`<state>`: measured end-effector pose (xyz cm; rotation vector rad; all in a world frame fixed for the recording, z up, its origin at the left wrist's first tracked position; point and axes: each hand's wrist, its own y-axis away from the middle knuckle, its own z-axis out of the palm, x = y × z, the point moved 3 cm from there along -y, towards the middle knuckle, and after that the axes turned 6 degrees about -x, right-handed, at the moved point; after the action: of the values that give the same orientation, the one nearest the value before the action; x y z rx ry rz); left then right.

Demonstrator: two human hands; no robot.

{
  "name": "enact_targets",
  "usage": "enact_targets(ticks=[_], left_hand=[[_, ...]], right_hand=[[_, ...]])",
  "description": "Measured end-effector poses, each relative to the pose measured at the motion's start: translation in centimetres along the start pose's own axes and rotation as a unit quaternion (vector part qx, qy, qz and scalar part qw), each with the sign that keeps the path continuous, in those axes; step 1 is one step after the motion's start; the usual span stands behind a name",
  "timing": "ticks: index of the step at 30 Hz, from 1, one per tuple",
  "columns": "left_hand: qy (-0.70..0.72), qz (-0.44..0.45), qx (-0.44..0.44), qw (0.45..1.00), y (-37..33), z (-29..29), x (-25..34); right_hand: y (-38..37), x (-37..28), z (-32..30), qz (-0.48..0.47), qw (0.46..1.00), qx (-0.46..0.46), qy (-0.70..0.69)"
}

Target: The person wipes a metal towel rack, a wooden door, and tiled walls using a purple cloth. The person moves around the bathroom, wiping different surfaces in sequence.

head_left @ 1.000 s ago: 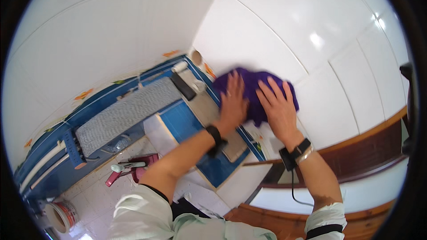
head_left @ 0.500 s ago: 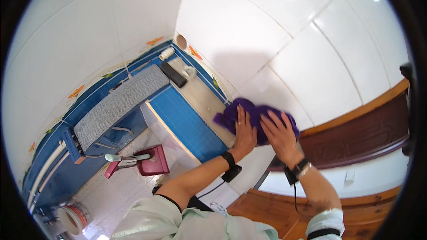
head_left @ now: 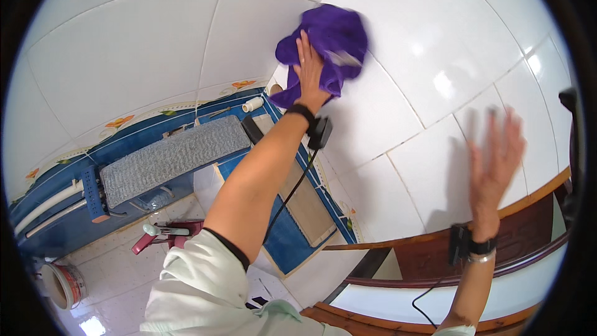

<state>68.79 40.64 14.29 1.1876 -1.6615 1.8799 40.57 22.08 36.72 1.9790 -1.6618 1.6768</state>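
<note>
High at the wall corner, my left hand point(head_left: 311, 73) holds a bunched purple cloth point(head_left: 341, 34) against the white tiles. Its fingers stretch over the fabric, and the cloth's folds spread around them and hang below. A paler patch shows on the cloth's right part. My right hand point(head_left: 496, 162) is raised at the right before the tiled wall point(head_left: 398, 102), slightly blurred, with its fingers apart and nothing in it. Whether it touches the tiles, I cannot tell. Both wrists carry black straps with small devices and cables.
Below my left arm lies a blue tiled ledge point(head_left: 291, 252) with a beige board point(head_left: 305, 211). A grey textured pad point(head_left: 174, 155), a dark block point(head_left: 252, 129) and a small white bottle point(head_left: 252, 104) are at the corner. A pink dustpan point(head_left: 146, 242) and bucket point(head_left: 64, 286) stand lower left.
My left hand has carried the purple cloth up and left along the wall to the corner. My right hand has come off the cloth and moved away to the right.
</note>
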Motion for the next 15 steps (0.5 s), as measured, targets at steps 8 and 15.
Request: enact_targets(ticks=[8,15], left_hand=[[0.039,-0.037,-0.131,0.99,13.7,2.0,1.3],[0.044,-0.014,0.009,0.999,0.3,2.4,-4.1]], right_hand=[[4.9,5.3,1.1,0.056,0.986,0.106,0.113],[4.5,4.9,1.1,0.042,0.985,0.127,0.105]])
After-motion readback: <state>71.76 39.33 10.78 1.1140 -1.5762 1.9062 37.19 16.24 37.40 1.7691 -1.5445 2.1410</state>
